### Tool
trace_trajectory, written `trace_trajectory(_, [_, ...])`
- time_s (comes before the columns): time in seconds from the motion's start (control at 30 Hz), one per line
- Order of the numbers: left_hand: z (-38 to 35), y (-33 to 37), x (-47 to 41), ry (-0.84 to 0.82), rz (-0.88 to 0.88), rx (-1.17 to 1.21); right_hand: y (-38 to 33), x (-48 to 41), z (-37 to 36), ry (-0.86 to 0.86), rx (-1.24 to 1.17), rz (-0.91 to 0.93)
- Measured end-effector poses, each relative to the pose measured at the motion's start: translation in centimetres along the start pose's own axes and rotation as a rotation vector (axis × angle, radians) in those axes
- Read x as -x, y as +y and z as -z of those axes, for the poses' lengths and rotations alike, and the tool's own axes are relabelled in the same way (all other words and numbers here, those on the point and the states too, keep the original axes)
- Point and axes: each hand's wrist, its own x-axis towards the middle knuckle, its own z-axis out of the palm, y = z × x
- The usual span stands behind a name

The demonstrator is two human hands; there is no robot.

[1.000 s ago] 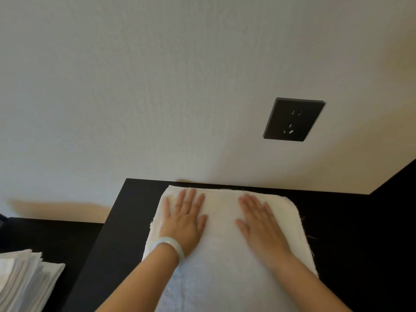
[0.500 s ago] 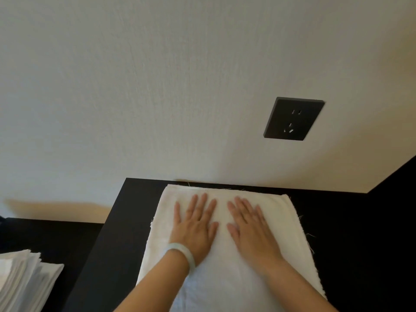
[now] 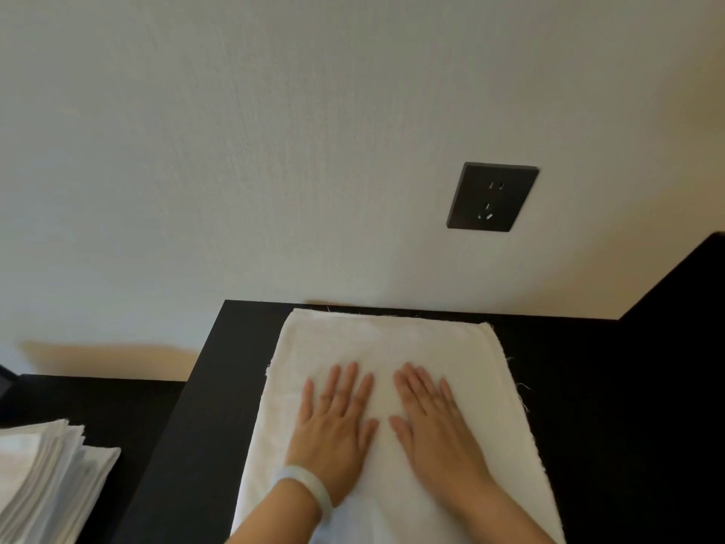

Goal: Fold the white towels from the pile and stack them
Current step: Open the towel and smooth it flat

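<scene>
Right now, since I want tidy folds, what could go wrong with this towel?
The left hand and right hand press flat on the towel, so its free edges may bunch or skew on the table. Loose threads along its right edge could snag. The stack of folded towels at left fans unevenly; another on top might slide.

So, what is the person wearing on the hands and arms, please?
The left hand has a pale, smooth bangle round its wrist. The right hand wears nothing visible. No sleeves or rings show on either side.
</scene>
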Motion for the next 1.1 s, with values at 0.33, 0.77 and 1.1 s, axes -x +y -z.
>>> trace_trajectory(0.33, [0.3, -1.7, 3.2, -0.025, 0.302, -0.088, 1.0, 3.9, 1.5, 0.092, 0.033, -0.43])
trace_trajectory(0.77, [-2.3, -3.3, 9.3, 0.038, 0.19, -0.009, 3.5, 10.7, -0.7, 0.075, -0.032, -0.368])
trace_trajectory(1.1, [0.2, -7.4, 13.5, -0.141, 0.118, 0.303, 7.0, 15.3, 1.2, -0.045, -0.463, -0.134])
